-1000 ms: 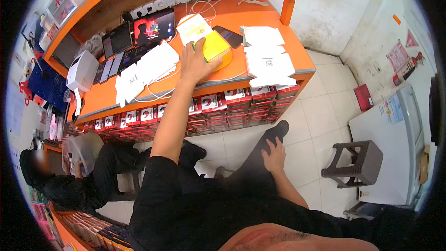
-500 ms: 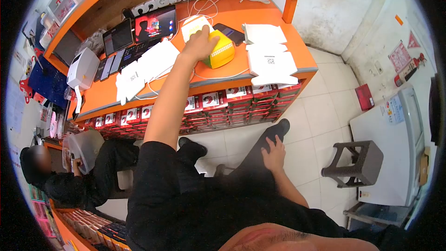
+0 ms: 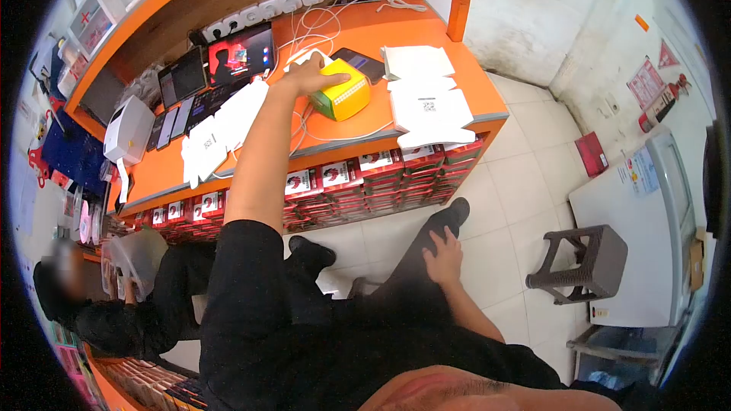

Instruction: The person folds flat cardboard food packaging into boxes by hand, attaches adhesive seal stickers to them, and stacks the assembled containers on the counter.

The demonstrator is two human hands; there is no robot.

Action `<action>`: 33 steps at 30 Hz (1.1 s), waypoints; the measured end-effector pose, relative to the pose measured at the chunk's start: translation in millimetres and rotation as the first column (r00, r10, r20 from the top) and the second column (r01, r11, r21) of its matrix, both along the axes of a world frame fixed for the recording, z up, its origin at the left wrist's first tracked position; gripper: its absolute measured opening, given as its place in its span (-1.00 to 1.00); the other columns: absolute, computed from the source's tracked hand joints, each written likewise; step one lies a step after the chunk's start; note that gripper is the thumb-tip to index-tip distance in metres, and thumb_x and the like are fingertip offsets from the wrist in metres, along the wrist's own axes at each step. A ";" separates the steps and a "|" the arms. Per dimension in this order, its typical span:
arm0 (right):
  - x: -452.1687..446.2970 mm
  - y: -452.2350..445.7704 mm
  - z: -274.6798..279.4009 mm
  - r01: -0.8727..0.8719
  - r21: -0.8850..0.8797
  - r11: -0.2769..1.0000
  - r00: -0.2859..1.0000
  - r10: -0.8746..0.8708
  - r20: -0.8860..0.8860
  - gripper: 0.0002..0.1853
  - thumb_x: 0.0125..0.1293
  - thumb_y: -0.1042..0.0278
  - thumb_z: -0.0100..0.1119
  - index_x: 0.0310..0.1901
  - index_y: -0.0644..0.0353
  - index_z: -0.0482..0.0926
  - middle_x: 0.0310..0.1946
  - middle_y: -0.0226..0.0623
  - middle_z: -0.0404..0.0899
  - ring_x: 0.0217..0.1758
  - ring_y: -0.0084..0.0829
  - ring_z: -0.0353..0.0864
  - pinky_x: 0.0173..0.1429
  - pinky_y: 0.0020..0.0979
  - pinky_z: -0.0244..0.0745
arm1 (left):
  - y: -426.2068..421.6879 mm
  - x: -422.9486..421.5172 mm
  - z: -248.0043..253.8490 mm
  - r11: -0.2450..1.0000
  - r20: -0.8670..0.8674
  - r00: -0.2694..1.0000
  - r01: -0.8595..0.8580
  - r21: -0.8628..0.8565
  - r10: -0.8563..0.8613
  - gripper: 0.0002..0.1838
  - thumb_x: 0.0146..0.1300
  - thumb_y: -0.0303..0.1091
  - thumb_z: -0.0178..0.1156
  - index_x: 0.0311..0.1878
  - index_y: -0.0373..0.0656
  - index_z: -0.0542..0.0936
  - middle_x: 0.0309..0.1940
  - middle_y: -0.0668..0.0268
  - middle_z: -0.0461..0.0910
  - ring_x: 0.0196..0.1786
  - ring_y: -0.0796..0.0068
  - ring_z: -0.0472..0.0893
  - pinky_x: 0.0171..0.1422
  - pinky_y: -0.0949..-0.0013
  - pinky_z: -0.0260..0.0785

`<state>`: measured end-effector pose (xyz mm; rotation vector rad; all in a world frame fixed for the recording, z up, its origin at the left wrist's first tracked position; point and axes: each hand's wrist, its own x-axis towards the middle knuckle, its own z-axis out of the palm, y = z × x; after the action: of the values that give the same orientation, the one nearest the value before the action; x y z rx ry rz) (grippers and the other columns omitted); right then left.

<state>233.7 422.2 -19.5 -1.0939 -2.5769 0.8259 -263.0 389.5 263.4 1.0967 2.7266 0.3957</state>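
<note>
My left hand [image 3: 308,78] reaches over the orange desk [image 3: 365,27]. Its thumb lies on top of a yellow and green box [image 3: 344,93], and its bent fingers rest at a white card panel [image 3: 303,56] beside the box. Part of that panel is covered by the hand, so I cannot tell whether it joins the box. A dark phone [image 3: 361,65] lies just behind the box. My right hand [image 3: 444,259] rests on my right knee, fingers spread, holding nothing.
White unfolded cards [image 3: 428,106] lie at the desk's right end, more papers [image 3: 244,114] to the left. A label printer [image 3: 129,131], phones, a tablet [image 3: 241,57] and loose cables share the desk. Red boxes [image 3: 335,175] are stacked below. A person sits left; a brown stool [image 3: 590,262] stands right.
My left hand has shifted slightly left and toward me, and the white panel under it shows narrower. The whole view has moved a little. My right hand stays on the knee.
</note>
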 end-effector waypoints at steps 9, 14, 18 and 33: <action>-6.3 2.1 3.1 0.023 -0.002 1.000 0.999 -0.023 -0.039 -0.44 0.28 0.11 0.35 0.33 -0.05 0.59 0.53 0.03 0.24 0.54 0.09 0.24 0.54 0.11 0.17 | -4.3 -44.6 -35.1 0.988 0.335 0.941 -0.101 0.118 0.056 0.15 0.17 0.68 -0.03 0.44 -0.26 0.43 0.37 -0.22 0.46 0.49 -0.10 0.42 0.53 0.01 0.25; 0.1 1.3 -4.2 0.046 0.014 0.999 0.998 -0.045 -0.048 -0.46 0.28 0.12 0.34 0.31 -0.05 0.60 0.53 0.02 0.24 0.55 0.07 0.23 0.53 0.10 0.18 | 3.3 -44.4 -38.6 0.997 -0.099 0.995 -0.007 0.080 0.015 -0.08 0.36 0.45 -0.05 0.36 -0.28 0.51 0.23 -0.22 0.59 0.32 -0.08 0.60 0.49 -0.01 0.30; 8.4 1.8 -5.1 0.060 -0.017 0.998 0.996 -0.061 -0.068 -0.45 0.29 0.13 0.33 0.33 -0.07 0.59 0.53 0.00 0.24 0.56 0.05 0.20 0.54 0.10 0.15 | 9.5 39.6 22.1 1.000 -0.407 0.914 0.000 -0.003 -0.001 -0.47 0.35 0.04 0.15 0.19 -0.18 0.61 0.01 -0.11 0.72 0.20 0.00 0.68 0.29 -0.05 0.46; 11.5 1.5 -2.7 0.054 -0.022 0.998 0.997 -0.055 -0.046 -0.44 0.30 0.09 0.32 0.35 -0.08 0.57 0.56 -0.02 0.21 0.58 0.03 0.18 0.57 0.09 0.13 | 67.3 207.7 -25.7 0.752 -0.285 0.713 0.658 -0.045 -0.641 -0.41 0.09 -0.10 0.50 0.10 -0.28 0.62 0.08 0.05 0.60 0.17 -0.01 0.59 0.26 0.05 0.53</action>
<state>245.2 423.7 -22.2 -1.1317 -2.4945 0.8573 -55.3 456.8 237.6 2.1664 2.3025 0.2118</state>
